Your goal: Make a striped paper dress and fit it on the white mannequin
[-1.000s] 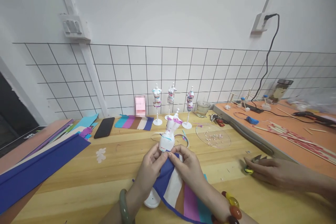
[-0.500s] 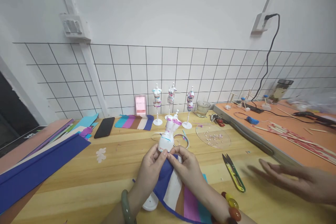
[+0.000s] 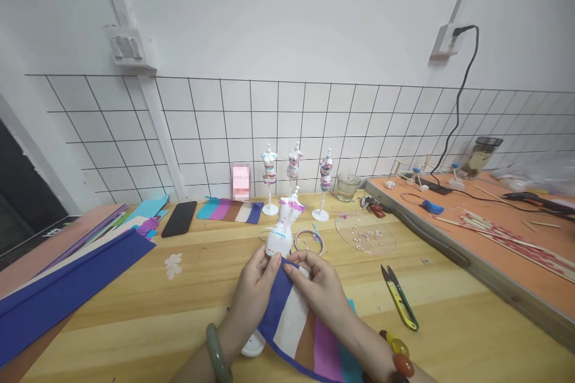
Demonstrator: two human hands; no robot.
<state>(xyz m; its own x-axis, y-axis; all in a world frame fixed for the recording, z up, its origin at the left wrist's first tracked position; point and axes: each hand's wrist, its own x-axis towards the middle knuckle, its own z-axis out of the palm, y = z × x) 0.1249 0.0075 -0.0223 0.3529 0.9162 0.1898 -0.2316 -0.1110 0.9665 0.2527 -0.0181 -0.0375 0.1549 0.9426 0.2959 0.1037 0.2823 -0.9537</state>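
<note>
A small white mannequin bust [image 3: 282,228] with pink trim tilts on its stand above the wooden table [image 3: 135,305]; its round base [image 3: 253,344] shows below my wrist. My left hand [image 3: 254,290] pinches the bust's lower edge together with a striped paper strip [image 3: 296,326] of blue, white, brown, pink and teal. My right hand [image 3: 320,283] pinches the same strip's blue end against the bust from the right. Both hands are closed on it.
Yellow-handled snips [image 3: 399,297] lie to the right. Behind stand three dressed mannequins [image 3: 294,176], a tape ring [image 3: 308,240], a clear dish of beads [image 3: 365,231], a glass jar [image 3: 347,185], a black phone [image 3: 178,218] and coloured paper sheets [image 3: 67,278]. An orange board [image 3: 503,239] lies at right.
Another person's hand at the right set down the snips and withdrew from view. My hands turned the bust slightly and pulled the strip higher against it.
</note>
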